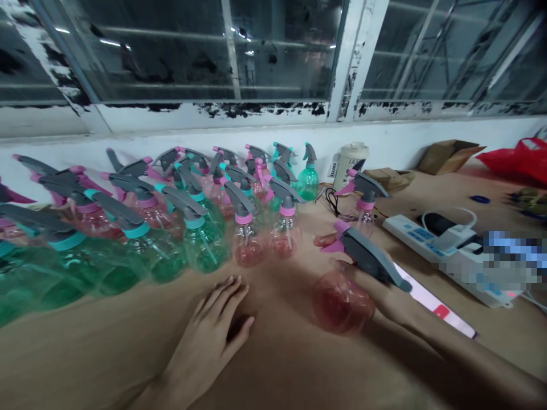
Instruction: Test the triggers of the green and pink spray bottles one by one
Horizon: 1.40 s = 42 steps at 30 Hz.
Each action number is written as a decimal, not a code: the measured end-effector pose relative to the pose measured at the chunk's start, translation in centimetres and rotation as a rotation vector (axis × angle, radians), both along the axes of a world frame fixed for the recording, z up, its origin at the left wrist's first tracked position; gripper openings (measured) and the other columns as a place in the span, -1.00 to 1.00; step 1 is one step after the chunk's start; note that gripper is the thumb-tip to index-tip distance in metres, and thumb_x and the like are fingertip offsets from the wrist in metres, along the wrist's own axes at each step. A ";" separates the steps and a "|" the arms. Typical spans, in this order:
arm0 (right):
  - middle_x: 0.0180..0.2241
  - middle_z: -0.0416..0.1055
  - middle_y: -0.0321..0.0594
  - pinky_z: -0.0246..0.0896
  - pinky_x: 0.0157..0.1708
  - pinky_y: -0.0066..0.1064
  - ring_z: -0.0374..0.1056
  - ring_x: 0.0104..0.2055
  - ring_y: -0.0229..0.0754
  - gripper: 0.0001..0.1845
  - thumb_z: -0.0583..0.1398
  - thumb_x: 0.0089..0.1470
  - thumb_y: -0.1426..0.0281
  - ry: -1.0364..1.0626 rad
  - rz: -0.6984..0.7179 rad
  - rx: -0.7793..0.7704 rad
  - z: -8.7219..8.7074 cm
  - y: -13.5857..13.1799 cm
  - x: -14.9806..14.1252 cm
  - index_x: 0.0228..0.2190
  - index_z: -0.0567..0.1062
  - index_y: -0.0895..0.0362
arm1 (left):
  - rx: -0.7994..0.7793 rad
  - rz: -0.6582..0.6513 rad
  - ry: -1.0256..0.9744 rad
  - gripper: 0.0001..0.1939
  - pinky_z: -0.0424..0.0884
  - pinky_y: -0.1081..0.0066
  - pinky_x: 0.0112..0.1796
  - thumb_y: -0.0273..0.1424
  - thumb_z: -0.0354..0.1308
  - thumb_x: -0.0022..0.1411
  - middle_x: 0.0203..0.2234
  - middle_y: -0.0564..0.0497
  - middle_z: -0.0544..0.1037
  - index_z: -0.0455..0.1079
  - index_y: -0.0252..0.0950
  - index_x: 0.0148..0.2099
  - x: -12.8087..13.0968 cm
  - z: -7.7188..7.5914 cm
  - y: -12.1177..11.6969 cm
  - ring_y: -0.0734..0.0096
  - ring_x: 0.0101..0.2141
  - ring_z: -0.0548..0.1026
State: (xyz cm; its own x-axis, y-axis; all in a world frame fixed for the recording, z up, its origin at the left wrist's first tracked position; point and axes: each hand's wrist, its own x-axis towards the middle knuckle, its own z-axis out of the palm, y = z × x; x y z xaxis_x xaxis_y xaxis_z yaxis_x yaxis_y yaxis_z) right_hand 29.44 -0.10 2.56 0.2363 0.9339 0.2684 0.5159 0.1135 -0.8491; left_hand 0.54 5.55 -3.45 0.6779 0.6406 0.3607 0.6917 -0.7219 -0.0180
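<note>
My left hand lies palm down on the brown tabletop, fingers stretched and thumb apart, holding nothing. It is just in front of the nearest spray bottles. My right hand reaches in from the right and is around the far side of a spray bottle with red liquid. That bottle's grey and pink trigger head hides much of the hand; some fingertips show past its pink trigger. Directly left of it stand two pink-collared spray bottles. Several green spray bottles with turquoise collars crowd the left side.
Behind my right hand stands another pink-collared spray bottle. A white cup is by the wall. To the right are a lit phone, a power strip, cardboard boxes and a red bag. Windows line the back.
</note>
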 end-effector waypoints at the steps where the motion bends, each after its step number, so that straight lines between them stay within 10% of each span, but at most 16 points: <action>1: -0.49 0.44 -0.31 0.30 -0.38 -0.32 0.38 -0.41 -0.13 -0.84 0.19 -0.03 0.24 -0.015 0.007 0.005 0.0 0.1 -0.3 -0.40 0.48 0.05 | 0.001 -0.002 0.001 -0.55 0.27 0.13 0.01 -0.21 -0.05 0.28 0.09 -0.12 0.33 0.17 -0.31 0.15 0.0 0.0 0.0 0.17 0.09 0.26; 10: -0.59 0.23 -0.36 0.24 -0.54 -0.39 0.21 -0.56 -0.25 -0.87 0.08 -0.07 0.37 -0.097 0.189 0.255 2.3 1.4 -4.5 -0.60 0.22 0.03 | -0.025 -0.010 -0.007 -0.56 0.25 0.11 0.00 -0.22 -0.06 0.28 0.08 -0.12 0.33 0.18 -0.29 0.15 0.2 0.4 0.0 0.14 0.08 0.27; 42: -0.60 0.17 -0.46 0.15 -0.56 -0.46 0.12 -0.61 -0.33 -0.79 0.07 -0.21 0.52 0.005 0.380 0.170 2.3 2.2 -4.8 -0.47 0.18 0.02 | -0.055 -0.033 -0.032 -0.54 0.21 0.12 0.03 -0.17 -0.11 0.30 0.08 -0.11 0.33 0.16 -0.28 0.16 0.3 0.3 0.2 0.16 0.10 0.24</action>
State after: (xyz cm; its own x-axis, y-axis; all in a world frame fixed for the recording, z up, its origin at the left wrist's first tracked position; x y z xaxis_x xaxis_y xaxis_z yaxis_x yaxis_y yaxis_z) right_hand 24.61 2.06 4.87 -0.1150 0.8975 0.4257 0.4062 0.4335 -0.8044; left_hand 0.86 5.78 -3.17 0.6879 0.6372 0.3475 0.6669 -0.7439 0.0439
